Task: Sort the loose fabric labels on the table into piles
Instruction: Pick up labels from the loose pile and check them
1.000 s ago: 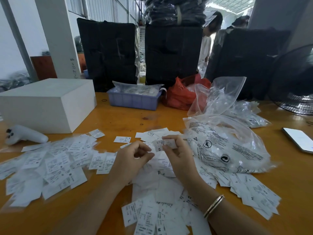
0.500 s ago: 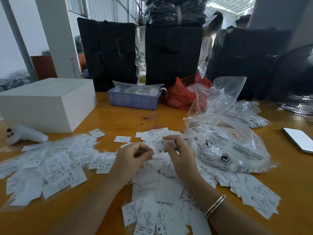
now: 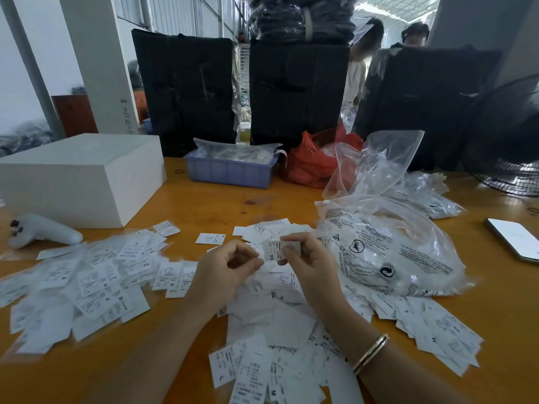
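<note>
White fabric labels cover the orange table. A big loose heap lies under and in front of my hands. A spread pile lies to the left, and another scatter to the right. My right hand pinches a white label marked XS between thumb and fingers, above the heap. My left hand is curled beside it, its fingertips at the label's left edge; whether it grips anything is unclear.
A white box and a white controller sit at the left. A blue tray, a red bag and clear plastic bags stand behind and right. A phone lies far right. A fan and black bundles rise behind.
My right hand has turned the held label so that its printed side faces me. My left hand has closed in toward it.
</note>
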`<state>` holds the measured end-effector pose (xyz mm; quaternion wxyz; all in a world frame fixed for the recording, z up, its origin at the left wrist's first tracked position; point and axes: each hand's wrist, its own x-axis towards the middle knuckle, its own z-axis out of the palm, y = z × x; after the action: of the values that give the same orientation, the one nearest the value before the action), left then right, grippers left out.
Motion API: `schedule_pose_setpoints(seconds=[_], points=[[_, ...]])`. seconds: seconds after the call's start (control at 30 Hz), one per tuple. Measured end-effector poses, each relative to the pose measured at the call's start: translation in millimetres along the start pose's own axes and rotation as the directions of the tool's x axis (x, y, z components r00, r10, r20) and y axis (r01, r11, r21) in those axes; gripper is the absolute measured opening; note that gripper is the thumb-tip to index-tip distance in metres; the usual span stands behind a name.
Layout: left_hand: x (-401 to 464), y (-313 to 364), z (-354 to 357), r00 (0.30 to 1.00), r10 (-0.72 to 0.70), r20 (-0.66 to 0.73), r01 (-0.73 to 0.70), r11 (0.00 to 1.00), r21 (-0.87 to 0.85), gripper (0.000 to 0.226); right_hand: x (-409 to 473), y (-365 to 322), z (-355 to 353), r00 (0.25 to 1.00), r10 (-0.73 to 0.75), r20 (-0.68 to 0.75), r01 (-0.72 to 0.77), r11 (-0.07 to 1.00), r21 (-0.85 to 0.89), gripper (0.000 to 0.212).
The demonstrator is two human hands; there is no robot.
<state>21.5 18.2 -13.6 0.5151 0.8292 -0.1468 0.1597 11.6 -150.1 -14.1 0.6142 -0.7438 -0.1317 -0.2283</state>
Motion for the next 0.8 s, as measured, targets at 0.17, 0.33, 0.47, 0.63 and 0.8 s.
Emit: schedule_pose_setpoints(seconds=[0.17, 0.33, 0.47, 0.63, 0.8], points=[[-0.4, 0.6, -0.1, 1.000, 0.006, 0.003, -0.006, 1.000, -0.027, 0.013, -2.3, -4.3, 2.6, 0.996, -0.056, 0.068, 0.065, 0.991, -0.121, 0.034], [0.0, -0.3, -0.5, 1.000, 0.014, -0.012, -0.014, 1.000, -0.001, 0.015, -0.7, -4.1, -0.7, 0.997, 0.002, -0.079, 0.004, 0.997, 0.083, 0.025], [0.3, -0.2, -0.9, 1.000, 0.017, -0.010, -0.017, 1.000, -0.008, 0.015, -0.9, -2.2, -0.5, 0.998, -0.012, -0.064, 0.016, 0.998, 0.060, 0.028], [-0.2, 0.4, -1.2, 1.000, 0.020, -0.018, -0.021, 0.999, -0.034, 0.014, -1.7, -0.9, 1.3, 0.999, -0.029, 0.026, 0.031, 0.997, -0.076, 0.033], [-1.5, -0.4, -2.2, 1.000, 0.019, 0.002, -0.019, 0.998, -0.066, 0.009, -3.5, -1.5, 2.0, 0.992, 0.002, 0.125, 0.017, 0.988, -0.155, 0.032]])
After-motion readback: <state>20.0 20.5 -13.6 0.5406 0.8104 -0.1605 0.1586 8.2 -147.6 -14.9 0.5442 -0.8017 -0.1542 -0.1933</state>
